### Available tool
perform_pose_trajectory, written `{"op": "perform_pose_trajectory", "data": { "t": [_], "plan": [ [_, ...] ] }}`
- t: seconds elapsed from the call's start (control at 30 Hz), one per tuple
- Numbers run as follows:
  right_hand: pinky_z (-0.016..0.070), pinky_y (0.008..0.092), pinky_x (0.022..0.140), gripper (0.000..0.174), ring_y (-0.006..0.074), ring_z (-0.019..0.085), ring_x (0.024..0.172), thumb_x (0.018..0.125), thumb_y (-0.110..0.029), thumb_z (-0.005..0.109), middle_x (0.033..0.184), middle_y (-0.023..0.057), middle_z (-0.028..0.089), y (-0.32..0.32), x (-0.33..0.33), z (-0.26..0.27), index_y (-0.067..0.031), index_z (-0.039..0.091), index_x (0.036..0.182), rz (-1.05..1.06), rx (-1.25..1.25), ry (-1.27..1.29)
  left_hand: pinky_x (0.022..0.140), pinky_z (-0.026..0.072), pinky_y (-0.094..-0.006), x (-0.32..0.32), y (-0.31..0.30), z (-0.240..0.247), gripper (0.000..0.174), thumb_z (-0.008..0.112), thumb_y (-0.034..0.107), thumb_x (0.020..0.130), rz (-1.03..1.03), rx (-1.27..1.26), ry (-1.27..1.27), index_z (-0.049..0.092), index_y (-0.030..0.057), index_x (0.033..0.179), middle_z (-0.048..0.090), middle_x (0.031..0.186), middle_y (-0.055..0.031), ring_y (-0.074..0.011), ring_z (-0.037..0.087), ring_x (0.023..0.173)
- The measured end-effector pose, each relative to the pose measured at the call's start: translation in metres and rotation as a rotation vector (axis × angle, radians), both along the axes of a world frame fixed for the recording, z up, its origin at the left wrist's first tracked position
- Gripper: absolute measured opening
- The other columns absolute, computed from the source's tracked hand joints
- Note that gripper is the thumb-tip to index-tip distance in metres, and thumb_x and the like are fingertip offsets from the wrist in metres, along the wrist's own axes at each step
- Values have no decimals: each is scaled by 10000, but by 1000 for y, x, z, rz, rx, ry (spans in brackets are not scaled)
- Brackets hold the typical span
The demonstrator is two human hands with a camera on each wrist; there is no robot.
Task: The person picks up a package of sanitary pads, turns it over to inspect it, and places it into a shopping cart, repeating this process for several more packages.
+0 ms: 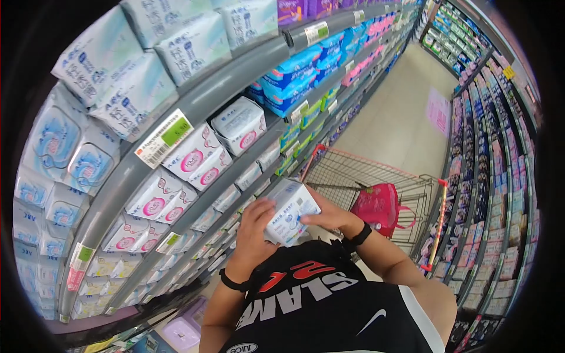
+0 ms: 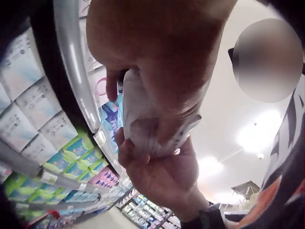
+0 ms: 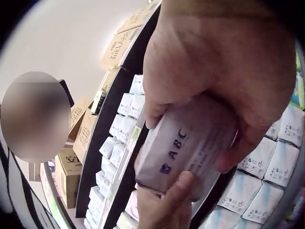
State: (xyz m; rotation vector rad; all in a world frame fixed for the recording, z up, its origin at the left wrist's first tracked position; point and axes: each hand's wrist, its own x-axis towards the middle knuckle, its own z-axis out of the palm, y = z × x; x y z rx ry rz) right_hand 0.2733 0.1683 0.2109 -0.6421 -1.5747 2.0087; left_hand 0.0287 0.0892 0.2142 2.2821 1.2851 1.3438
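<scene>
A white pack of sanitary pads [image 1: 289, 216] with blue print is held in front of the chest, tilted. My left hand [image 1: 253, 232] grips its left side, fingers over the near edge. On the opposite side my right hand [image 1: 328, 213] holds it, the thumb lying across the printed face. In the right wrist view, dark "ABC" lettering shows on the pack [image 3: 190, 138], between the right hand [image 3: 219, 71] above and the left hand [image 3: 167, 207] below. The left wrist view has the pack [image 2: 133, 102] partly hidden by the left hand [image 2: 152, 52].
A shelf rail [image 1: 206, 91] curves close on the left, with pink-marked white packs [image 1: 194, 156] and blue packs [image 1: 291, 76] along it. Ahead stands a wire shopping cart [image 1: 347, 162] holding a pink bag [image 1: 376, 209]. More stocked shelves [image 1: 494, 194] line the aisle's right side.
</scene>
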Motion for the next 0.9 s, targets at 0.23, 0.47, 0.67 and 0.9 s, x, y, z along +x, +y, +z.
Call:
{"op": "perform_pose_trajectory", "data": {
  "t": [0.23, 0.47, 0.67, 0.9],
  "plan": [
    [292, 437, 1202, 968, 312, 361, 1453, 813, -159, 895, 1504, 197, 376, -3, -17, -4, -60, 254, 1532, -171, 545, 79, 1238, 315, -513, 14, -23, -30, 1315, 892, 590, 739, -191, -555, -963, 94, 60, 1641, 318, 1626, -189, -377, 380, 1501],
    [378, 489, 1148, 1019, 389, 358, 1452, 751, -160, 910, 1522, 224, 323, -5, -23, -7, -121, 254, 1530, -53, 736, -61, 1196, 381, -457, 4, -39, -45, 1001, 803, 347, 919, -97, -855, -1300, 166, 67, 1638, 480, 1519, -162, -304, 480, 1432],
    [362, 446, 1185, 944, 301, 386, 1456, 895, -160, 819, 1552, 165, 350, -8, -21, -6, -91, 191, 1597, 13, 151, 87, 1126, 450, -434, 16, -29, -13, 965, 750, 160, 952, -32, -620, -1082, 71, 135, 1636, 515, 1470, -201, -317, 552, 1354],
    [298, 417, 1213, 845, 274, 369, 1471, 915, -157, 745, 1546, 173, 392, -7, -27, -3, -46, 238, 1582, -26, 128, 44, 1093, 474, -426, 18, -26, -18, 921, 716, 114, 967, -7, -630, -1070, 78, 132, 1632, 527, 1447, -208, -302, 565, 1328]
  ]
}}
